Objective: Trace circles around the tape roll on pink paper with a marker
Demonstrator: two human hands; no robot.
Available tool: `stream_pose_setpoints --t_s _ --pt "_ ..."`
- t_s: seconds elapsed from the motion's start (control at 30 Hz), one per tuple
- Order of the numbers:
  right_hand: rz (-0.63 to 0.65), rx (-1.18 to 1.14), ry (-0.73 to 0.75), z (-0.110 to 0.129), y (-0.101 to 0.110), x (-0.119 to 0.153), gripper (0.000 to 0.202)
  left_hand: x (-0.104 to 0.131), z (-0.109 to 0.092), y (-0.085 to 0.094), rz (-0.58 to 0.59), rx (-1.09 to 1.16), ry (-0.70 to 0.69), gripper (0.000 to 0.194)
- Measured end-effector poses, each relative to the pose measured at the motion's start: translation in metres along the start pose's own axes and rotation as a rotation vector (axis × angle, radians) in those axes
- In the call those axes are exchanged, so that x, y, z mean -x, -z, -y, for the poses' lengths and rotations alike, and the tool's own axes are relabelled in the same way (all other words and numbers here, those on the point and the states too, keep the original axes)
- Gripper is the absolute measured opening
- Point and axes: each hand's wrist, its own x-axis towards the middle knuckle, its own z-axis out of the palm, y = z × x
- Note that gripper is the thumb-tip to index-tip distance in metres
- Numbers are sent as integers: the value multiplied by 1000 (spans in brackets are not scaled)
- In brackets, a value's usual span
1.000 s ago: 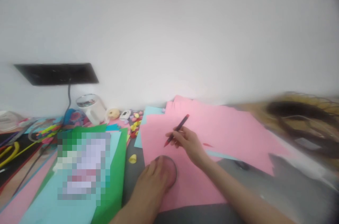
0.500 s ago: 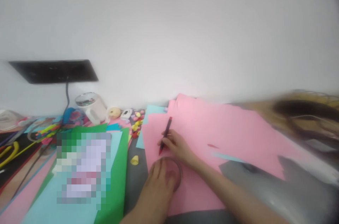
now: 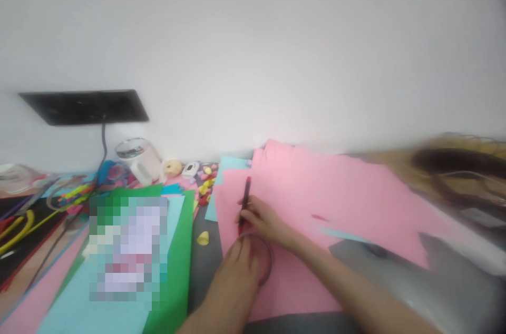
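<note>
My left hand point(image 3: 239, 273) presses a thin round ring point(image 3: 272, 265) down on a sheet of pink paper point(image 3: 292, 292). Its fingers are bent over the ring's left side, hiding that part. In my right hand point(image 3: 263, 218) is a dark pen with a red end point(image 3: 245, 194), gripped between thumb and fingers. The pen stands nearly upright, its red tip down by the ring's upper left edge. Blur hides whether the tip touches the paper.
More pink paper point(image 3: 336, 186) spreads behind and to the right. Left of my hands lie a green sheet point(image 3: 177, 271), light blue paper point(image 3: 71, 302) and a small yellow piece point(image 3: 203, 238). A white mug point(image 3: 146, 163) stands by the wall, beneath a black socket panel point(image 3: 85, 107) with a cable.
The pen has tipped more upright, and its lower end has come down closer to the ring's edge. My left hand keeps its place on the ring. The view has shifted slightly.
</note>
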Motion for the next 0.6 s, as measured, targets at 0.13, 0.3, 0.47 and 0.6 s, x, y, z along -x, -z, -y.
stream_pose_setpoints --t_s 0.13,0.3,0.47,0.6 --pt "-58 11 -24 -1 6 6 11 -1 0 1 -12 -5 17 49" --pt "-135 43 -53 1 14 18 12 -5 1 5 13 -25 28 49" --pt "-198 64 -59 -2 22 32 12 -10 -4 13 54 -57 84 50" --pt "-242 65 -15 -1 25 47 14 -12 -12 24 82 -79 120 49"
